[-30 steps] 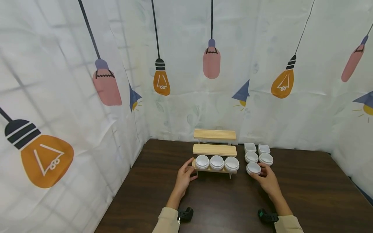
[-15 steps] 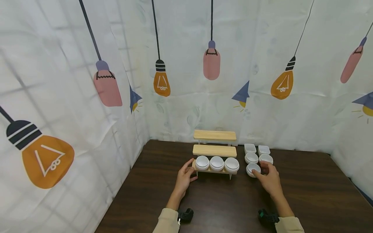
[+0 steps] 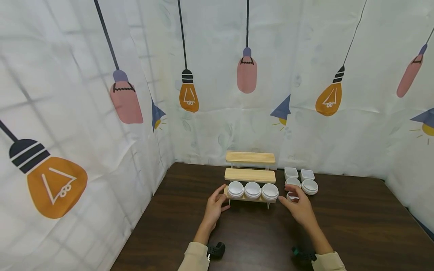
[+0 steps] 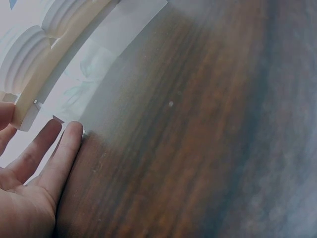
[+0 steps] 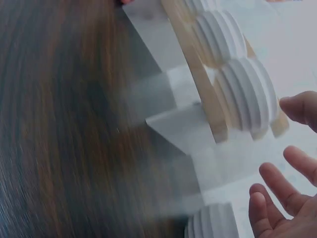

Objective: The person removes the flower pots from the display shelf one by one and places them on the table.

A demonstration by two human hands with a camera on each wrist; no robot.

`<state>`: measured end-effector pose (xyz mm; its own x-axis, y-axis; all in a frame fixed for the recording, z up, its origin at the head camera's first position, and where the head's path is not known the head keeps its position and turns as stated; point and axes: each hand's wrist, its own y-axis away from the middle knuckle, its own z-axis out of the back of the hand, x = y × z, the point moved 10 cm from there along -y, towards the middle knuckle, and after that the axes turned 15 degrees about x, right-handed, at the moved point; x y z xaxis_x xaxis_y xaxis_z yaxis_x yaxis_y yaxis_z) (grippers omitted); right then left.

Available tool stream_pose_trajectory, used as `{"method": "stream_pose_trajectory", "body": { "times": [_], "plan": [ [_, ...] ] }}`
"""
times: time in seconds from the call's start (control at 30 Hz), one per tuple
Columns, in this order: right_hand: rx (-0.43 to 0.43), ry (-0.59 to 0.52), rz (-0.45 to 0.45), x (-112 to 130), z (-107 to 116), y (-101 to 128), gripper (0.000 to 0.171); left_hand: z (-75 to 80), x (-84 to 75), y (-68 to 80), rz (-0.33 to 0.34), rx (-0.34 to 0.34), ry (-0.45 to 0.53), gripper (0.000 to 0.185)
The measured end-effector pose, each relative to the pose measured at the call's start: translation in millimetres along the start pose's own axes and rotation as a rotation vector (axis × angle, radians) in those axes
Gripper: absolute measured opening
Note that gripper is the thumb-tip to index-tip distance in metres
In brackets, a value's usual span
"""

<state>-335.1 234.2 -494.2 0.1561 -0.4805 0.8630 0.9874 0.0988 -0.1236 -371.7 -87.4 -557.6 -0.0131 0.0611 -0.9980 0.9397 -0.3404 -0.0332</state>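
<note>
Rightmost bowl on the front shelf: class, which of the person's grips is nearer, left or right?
Right. The right grip is just beside the bowl, on its right; the left grip is at the left end of the front shelf, with two other bowls between.

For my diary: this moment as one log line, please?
left hand: at left end of lowest shelf | right hand: empty, near right end | on shelf: three white bowls

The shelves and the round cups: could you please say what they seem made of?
Shelves: probably matte wood or bamboo; pale tan, with lengthwise lines on the top one. Round cups: perhaps satiny ceramic or plastic; white, ribbed sides leave it open.
</note>
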Motion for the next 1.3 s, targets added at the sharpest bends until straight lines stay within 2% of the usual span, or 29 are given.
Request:
{"method": "stream_pose_trajectory", "body": {
  "times": [0.17,0.53,1.07,1.3],
  "plan": [
    [0.036,-0.019,0.033,7.0,-14.9,-5.0,0.055,0.0,-0.8,0.1,-0.003,-0.004,-0.001,0.045],
    [0.062,-0.073,0.011,4.7,-35.2,-7.8,0.065,-3.6,-2.4,0.6,-0.006,0.011,0.003,0.047],
    [0.047,-0.098,-0.042,2.6,-43.5,-10.5,0.065,-1.9,-2.9,2.4,-0.005,-0.004,-0.006,0.047],
    [0.039,-0.084,-0.019,-0.1,-43.1,-12.0,0.064,-1.7,-2.5,1.9,-0.003,-0.007,-0.01,0.047]
  ]
}}
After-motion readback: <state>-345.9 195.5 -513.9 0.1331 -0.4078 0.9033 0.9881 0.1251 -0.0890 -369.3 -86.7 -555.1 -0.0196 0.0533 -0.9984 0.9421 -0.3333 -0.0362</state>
